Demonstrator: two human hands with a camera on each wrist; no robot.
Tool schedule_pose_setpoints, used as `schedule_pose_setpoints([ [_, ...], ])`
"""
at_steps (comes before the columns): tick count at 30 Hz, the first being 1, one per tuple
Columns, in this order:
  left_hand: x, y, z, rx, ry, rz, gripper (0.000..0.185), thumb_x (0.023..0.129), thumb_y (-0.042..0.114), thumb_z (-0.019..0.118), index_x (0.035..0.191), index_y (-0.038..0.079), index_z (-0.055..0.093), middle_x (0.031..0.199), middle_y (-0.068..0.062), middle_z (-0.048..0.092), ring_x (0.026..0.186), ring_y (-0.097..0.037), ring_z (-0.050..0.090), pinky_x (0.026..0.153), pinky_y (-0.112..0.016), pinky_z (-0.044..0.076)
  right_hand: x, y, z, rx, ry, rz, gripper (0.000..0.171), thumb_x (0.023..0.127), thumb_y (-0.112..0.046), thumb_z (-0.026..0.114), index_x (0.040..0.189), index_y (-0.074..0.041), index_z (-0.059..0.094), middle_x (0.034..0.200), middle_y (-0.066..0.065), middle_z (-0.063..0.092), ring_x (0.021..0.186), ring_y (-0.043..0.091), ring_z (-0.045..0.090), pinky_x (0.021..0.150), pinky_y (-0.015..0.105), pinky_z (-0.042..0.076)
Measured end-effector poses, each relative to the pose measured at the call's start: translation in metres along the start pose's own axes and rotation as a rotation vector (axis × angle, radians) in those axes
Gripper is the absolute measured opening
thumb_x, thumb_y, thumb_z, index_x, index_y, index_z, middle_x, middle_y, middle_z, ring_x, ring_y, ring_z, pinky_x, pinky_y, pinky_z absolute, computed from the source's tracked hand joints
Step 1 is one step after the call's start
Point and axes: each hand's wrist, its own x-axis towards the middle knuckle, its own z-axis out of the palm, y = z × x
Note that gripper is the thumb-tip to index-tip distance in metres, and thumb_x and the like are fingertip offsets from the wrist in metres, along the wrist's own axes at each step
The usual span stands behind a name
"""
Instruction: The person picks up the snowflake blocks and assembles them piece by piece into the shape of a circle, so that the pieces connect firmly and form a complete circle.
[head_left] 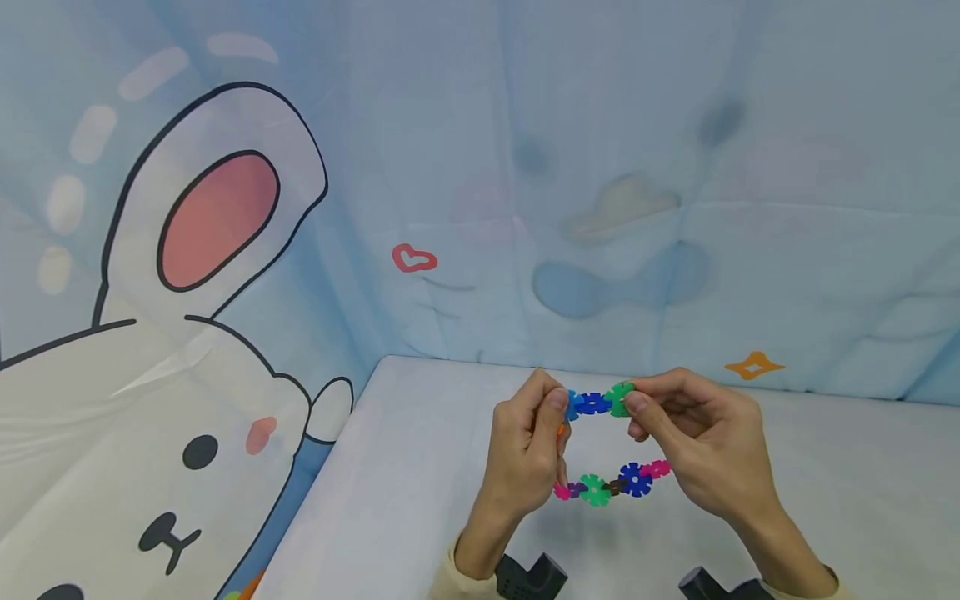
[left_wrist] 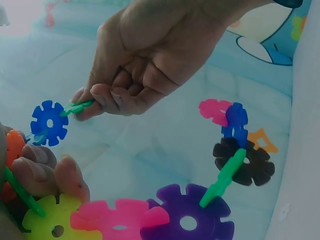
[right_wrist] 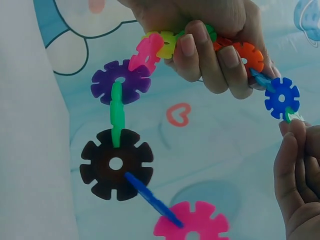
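Observation:
Both hands hold a loop-shaped chain of coloured snowflake discs [head_left: 600, 487] in the air over a white table [head_left: 420, 467]. My left hand [head_left: 558, 417] grips the chain's left end, fingers curled round an orange disc [right_wrist: 245, 55] and a yellow one [right_wrist: 167, 45]. My right hand [head_left: 633, 398] pinches a green disc [left_wrist: 75, 107] that joins the blue disc [left_wrist: 48, 122] at the top. The lower run hangs between the hands: pink [left_wrist: 120, 220], purple [left_wrist: 187, 220], green [left_wrist: 222, 177], dark brown [left_wrist: 245, 162], blue [left_wrist: 235, 125] and pink [left_wrist: 215, 110].
A pale blue cloth backdrop with a large cartoon rabbit [head_left: 150, 400] hangs behind and left of the table. The table's left edge [head_left: 330, 475] runs diagonally toward me. Black wrist camera mounts [head_left: 528, 577] show at the bottom edge.

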Motion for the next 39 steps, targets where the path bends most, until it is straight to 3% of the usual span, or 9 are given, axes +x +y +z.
schedule_pose_setpoints([
  [10,0.002,-0.003,0.000,0.119,0.000,0.170,0.023,0.106,-0.011,0.045,0.088,0.002,0.050,0.052,-0.004,0.042,0.037,0.001,0.042,0.035,-0.011,0.039,-0.002,0.000,0.002,0.017,0.027,-0.116,0.029,0.081,0.026,0.073,0.101,0.005,0.075,0.079,-0.003,0.072,0.064,0.006,0.066,0.069,0.013,0.059],
  [17,0.002,-0.007,-0.001,0.196,0.005,0.245,0.021,0.101,-0.014,0.050,0.089,0.003,0.051,0.052,-0.003,0.043,0.041,-0.002,0.041,0.040,-0.007,0.032,-0.002,-0.002,0.002,0.015,0.026,-0.154,0.029,0.079,0.026,0.074,0.099,0.004,0.075,0.085,-0.004,0.076,0.065,0.004,0.070,0.071,0.013,0.060],
  [21,0.002,-0.007,-0.001,0.172,-0.001,0.248,0.021,0.101,-0.015,0.049,0.090,0.002,0.051,0.053,-0.004,0.044,0.039,-0.002,0.042,0.039,-0.006,0.036,0.000,-0.007,0.000,-0.016,0.005,-0.145,0.030,0.079,0.028,0.074,0.097,0.003,0.075,0.083,-0.004,0.076,0.064,0.005,0.070,0.071,0.014,0.061],
  [24,0.001,-0.006,0.001,0.094,-0.008,0.179,0.021,0.105,-0.011,0.044,0.090,0.002,0.049,0.053,-0.006,0.044,0.039,-0.002,0.044,0.037,-0.011,0.043,0.001,-0.010,-0.002,-0.047,-0.007,-0.109,0.029,0.079,0.026,0.075,0.097,0.002,0.076,0.080,-0.006,0.074,0.063,0.007,0.069,0.072,0.015,0.062],
  [26,0.000,-0.007,0.003,0.045,-0.009,0.099,0.022,0.109,-0.006,0.040,0.090,0.002,0.048,0.053,-0.008,0.044,0.040,0.000,0.043,0.035,-0.016,0.046,0.001,-0.010,-0.002,-0.056,-0.014,-0.079,0.028,0.081,0.024,0.075,0.098,0.002,0.076,0.080,-0.006,0.074,0.064,0.007,0.070,0.071,0.016,0.062],
  [32,-0.004,-0.013,0.008,-0.090,0.031,-0.261,0.033,0.111,0.011,0.031,0.083,0.001,0.046,0.051,-0.020,0.045,0.036,-0.002,0.044,0.036,-0.027,0.051,0.004,0.001,-0.003,-0.102,-0.047,-0.047,0.027,0.087,0.016,0.076,0.105,-0.004,0.079,0.079,-0.006,0.074,0.064,0.007,0.070,0.071,0.014,0.060],
  [36,-0.002,-0.022,0.009,-0.181,0.090,-0.441,0.046,0.112,0.024,0.034,0.075,-0.003,0.042,0.051,-0.031,0.041,0.032,-0.007,0.044,0.038,-0.025,0.052,0.009,0.020,-0.014,-0.267,-0.117,-0.002,0.022,0.097,-0.001,0.075,0.116,-0.010,0.079,0.083,-0.003,0.077,0.066,0.005,0.071,0.065,0.013,0.058],
  [37,-0.001,-0.025,0.009,-0.201,0.105,-0.469,0.049,0.113,0.027,0.037,0.074,-0.004,0.042,0.050,-0.029,0.041,0.031,-0.007,0.044,0.038,-0.025,0.051,0.011,0.030,-0.019,-0.321,-0.121,0.004,0.022,0.099,-0.005,0.073,0.119,-0.010,0.078,0.084,-0.001,0.078,0.067,0.002,0.071,0.064,0.012,0.056],
  [39,-0.001,-0.030,0.009,-0.241,0.139,-0.515,0.053,0.113,0.032,0.044,0.074,-0.002,0.042,0.047,-0.021,0.042,0.031,-0.008,0.044,0.038,-0.024,0.051,0.013,0.053,-0.030,-0.422,-0.113,0.037,0.024,0.101,-0.013,0.072,0.124,-0.009,0.076,0.088,0.005,0.080,0.071,0.009,0.075,0.061,0.013,0.054],
])
